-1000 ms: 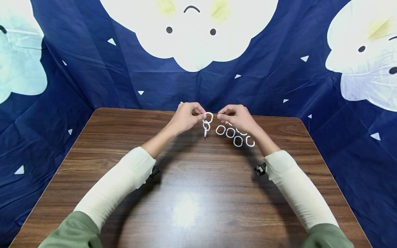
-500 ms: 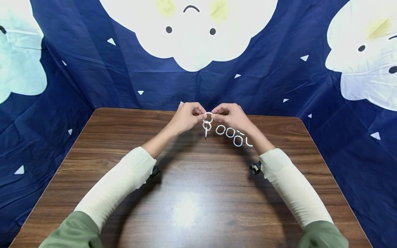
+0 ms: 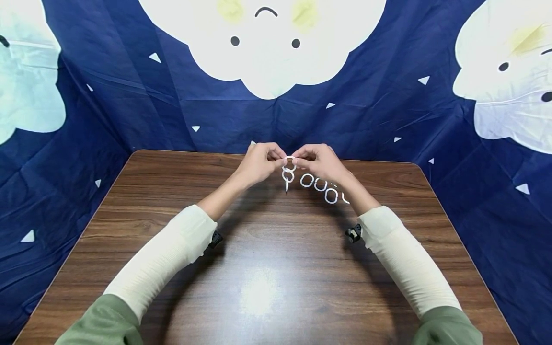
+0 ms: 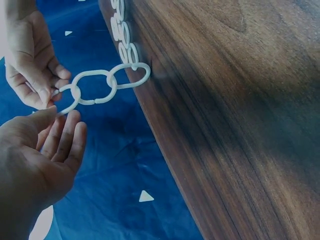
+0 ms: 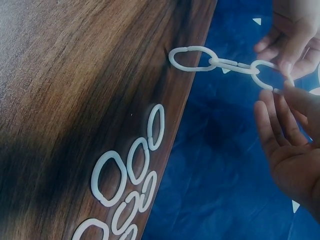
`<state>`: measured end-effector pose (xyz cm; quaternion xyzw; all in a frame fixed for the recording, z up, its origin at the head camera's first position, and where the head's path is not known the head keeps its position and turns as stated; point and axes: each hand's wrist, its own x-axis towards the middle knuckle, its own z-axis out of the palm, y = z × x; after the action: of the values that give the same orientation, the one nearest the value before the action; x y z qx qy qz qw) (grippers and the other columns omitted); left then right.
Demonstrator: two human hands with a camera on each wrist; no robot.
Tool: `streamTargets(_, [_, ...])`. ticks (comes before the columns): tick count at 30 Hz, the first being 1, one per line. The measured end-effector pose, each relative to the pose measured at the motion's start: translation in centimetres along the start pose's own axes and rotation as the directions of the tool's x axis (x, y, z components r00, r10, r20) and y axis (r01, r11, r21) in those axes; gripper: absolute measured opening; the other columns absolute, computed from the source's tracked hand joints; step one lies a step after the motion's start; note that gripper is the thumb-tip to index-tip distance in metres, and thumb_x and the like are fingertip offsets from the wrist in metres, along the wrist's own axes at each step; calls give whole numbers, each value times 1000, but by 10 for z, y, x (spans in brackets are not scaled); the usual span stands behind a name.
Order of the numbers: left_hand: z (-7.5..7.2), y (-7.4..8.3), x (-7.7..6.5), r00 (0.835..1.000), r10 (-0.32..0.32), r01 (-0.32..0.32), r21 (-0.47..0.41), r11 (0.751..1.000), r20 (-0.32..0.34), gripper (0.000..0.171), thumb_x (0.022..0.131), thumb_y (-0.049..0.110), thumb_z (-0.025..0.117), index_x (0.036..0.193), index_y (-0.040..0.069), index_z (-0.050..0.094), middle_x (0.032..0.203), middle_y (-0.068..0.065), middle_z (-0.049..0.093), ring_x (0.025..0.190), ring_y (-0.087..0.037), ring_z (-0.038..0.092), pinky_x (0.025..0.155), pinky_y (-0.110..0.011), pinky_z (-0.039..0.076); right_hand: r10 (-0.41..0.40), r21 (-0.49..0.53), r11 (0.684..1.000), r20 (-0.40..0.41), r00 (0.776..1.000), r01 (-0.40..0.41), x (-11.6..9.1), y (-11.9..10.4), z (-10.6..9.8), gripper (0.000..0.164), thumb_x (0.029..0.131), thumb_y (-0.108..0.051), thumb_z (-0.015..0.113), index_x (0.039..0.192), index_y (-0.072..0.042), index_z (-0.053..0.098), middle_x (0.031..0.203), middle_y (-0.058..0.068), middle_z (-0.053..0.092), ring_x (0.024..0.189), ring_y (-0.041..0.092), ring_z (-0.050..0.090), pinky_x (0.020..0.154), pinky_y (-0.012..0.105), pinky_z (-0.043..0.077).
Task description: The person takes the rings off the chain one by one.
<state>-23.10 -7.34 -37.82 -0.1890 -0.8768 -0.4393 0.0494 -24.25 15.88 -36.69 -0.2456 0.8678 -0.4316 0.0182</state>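
Note:
A short chain of white plastic chain links hangs between both hands at the table's far edge. Its top link [image 5: 254,77] is pinched between thumb and fingers of my left hand [image 3: 258,163] on one side. My right hand [image 3: 320,160] pinches the same link from the other side, fingertips close to the left ones. Through the top link runs the middle link [image 4: 92,73], and from that dangles the end link [image 5: 192,69]. Fingertips cover part of the top link in both wrist views.
Several loose white links [image 5: 95,182] lie on the wooden table [image 3: 276,230], right of the chain and partly behind the right forearm in the head view. A blue curtain [image 3: 276,124] with cloud shapes hangs just past the far edge. Each wrist carries a small black camera [image 3: 354,233].
My right hand has moved left from beside the chain and taken hold of the top link. My left hand has stayed in place, still pinching that link.

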Motion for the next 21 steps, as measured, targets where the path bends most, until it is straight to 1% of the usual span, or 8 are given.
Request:
streamTargets(3, [1,0,-1,1000,-4,4,4,1000,-7,10,104,17,82,106,7,82,102,-10,87,89,-21,77,78,-27,56,4,-8,1000,-5,1000,-4,0,-1,0,15,105,-17,82,115,-6,86,108,13,87,98,28,84,79,18,61])
streamTargets(10, [2,-3,-4,999,-12,13,18,1000,-33,11,102,17,84,106,7,83,101,-9,87,90,-20,77,81,-30,57,22,-45,999,-29,999,-23,1,-2,0,15,105,-16,81,114,-5,85,106,12,87,92,20,81,78,18,60])
streamTargets(15, [1,-6,-8,999,-8,9,14,1000,-42,10,102,18,86,105,8,84,98,-8,86,86,-19,76,79,-31,56,36,-33,999,-53,998,-37,1,-2,-1,16,105,-16,81,115,-4,85,105,12,86,93,25,81,78,19,60])
streamTargets(21, [4,-13,-13,999,-7,7,16,1000,-50,11,101,21,87,103,11,84,94,-5,86,83,-17,76,77,-30,56,46,-11,999,-65,997,-47,2,-2,-1,17,106,-18,82,115,-4,84,105,13,86,93,25,81,79,19,61])
